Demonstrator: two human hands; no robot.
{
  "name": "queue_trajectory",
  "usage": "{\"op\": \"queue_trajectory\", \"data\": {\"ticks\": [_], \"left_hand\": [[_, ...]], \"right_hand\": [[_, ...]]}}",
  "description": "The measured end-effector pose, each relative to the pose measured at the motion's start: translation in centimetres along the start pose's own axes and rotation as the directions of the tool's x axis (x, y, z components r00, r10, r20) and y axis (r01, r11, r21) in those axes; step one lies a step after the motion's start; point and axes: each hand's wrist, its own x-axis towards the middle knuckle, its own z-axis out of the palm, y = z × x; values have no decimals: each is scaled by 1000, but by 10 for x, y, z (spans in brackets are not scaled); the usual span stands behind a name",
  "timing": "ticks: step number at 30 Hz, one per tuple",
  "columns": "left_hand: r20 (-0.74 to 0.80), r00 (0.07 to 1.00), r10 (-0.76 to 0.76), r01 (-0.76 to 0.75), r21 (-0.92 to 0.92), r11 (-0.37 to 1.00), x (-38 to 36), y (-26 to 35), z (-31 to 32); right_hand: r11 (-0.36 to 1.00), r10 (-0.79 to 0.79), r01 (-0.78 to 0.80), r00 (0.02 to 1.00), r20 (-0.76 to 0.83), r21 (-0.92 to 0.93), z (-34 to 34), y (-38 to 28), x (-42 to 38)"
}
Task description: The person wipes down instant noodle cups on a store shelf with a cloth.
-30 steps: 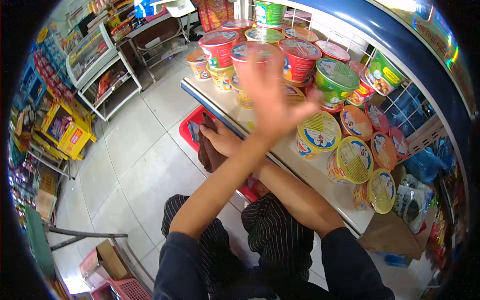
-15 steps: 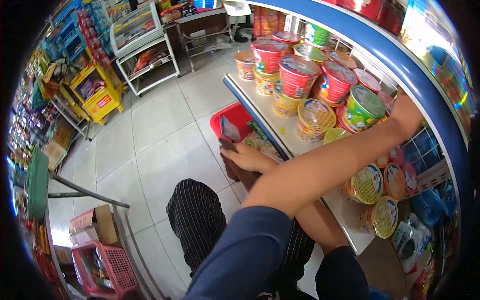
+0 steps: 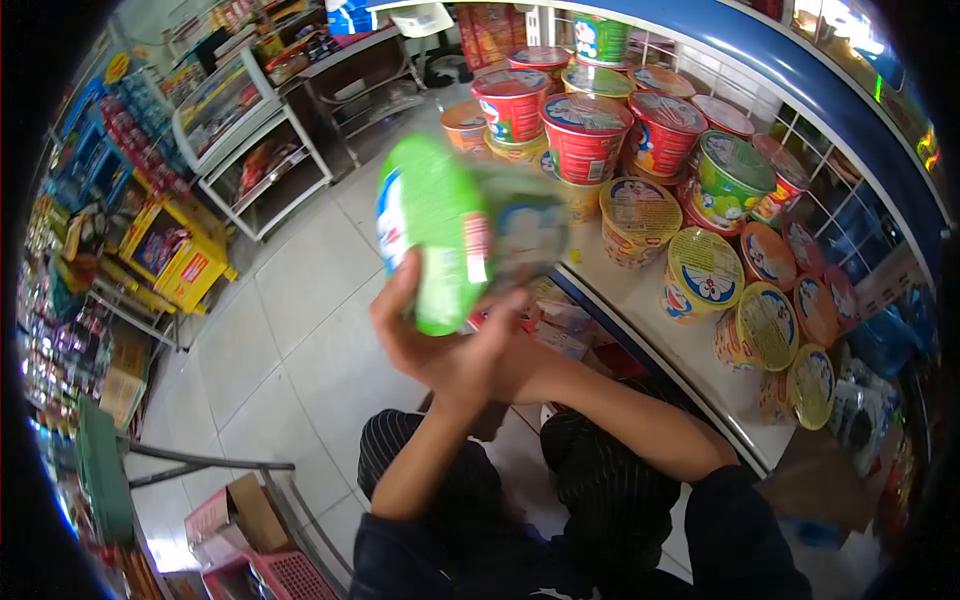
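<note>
A green cup with a printed lid is raised over the floor, tilted and blurred, its lid toward the right. My left hand grips its lower end, with fingers on both sides. My right hand crosses behind my left hand, just below the cup; its fingers are mostly hidden. To the right, a shelf bears stacked red, green, orange and yellow cups, among them a red cup and a yellow-lidded cup. Packets show below the shelf edge, partly behind my right hand.
A blue curved rail arches over the cups. My striped knees are below my hands. At the lower left stand a cardboard box, a pink basket and a metal-framed chair. A yellow rack and white-framed display case stand farther back.
My left hand has come back from the shelf and now holds the green cup over the floor. My right hand has moved beside it, away from the red basket. The view has shifted.
</note>
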Motion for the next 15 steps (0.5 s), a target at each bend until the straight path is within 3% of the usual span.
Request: {"op": "queue_trajectory", "data": {"ticks": [1,2,3,4,6,8,10,12,13,15], "left_hand": [[-44,997,-61,58,-68,996,-4,-8,-5],[-87,988,-130,118,-133,984,-10,-17,-11],[-154,965,-214,188,-170,967,-21,-31,-18],[-123,972,-202,205,14,979,-28,-42,-26],[-75,912,-404,379,-228,897,-34,-49,-29],[-75,925,-373,349,-221,911,-29,-41,-33],[-29,930,-368,347,-268,899,-26,-39,-40],[49,943,-330,332,-217,918,-23,-43,-45],[57,933,-354,358,-92,929,-23,-45,-45],[169,895,-412,405,75,911,-21,-49,-45]], "right_hand": [[998,-51,54,995,-88,28,-14,-8,-5],[994,85,-84,996,-10,76,-33,-17,-12],[977,169,-148,976,-139,151,-41,-20,-12],[951,259,-199,931,-259,237,-43,-20,-10],[926,230,-3,795,-561,377,-24,16,8],[828,441,-117,740,-508,549,-37,35,16],[403,663,47,674,-327,914,-55,37,19],[25,509,326,809,-293,945,-71,14,5],[-195,420,410,856,-302,891,-74,6,0],[26,305,335,895,-327,942,-68,6,-3]]}}
